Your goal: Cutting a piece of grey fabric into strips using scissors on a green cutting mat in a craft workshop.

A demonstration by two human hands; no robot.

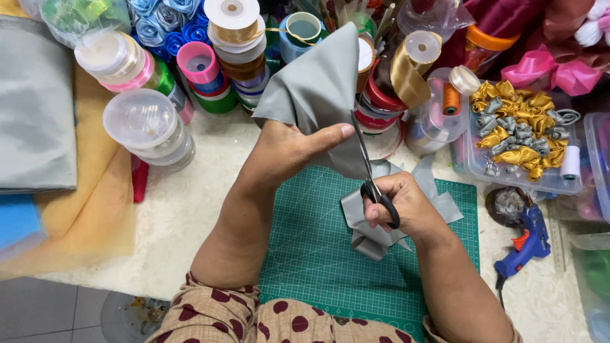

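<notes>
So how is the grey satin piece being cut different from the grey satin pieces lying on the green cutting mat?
The grey satin piece being cut is held up by the left hand, large and pointed; the grey satin pieces on the green cutting mat lie flat, smaller and loose. The scissors in the right hand meet only the held piece. Both share the same grey sheen.
</notes>
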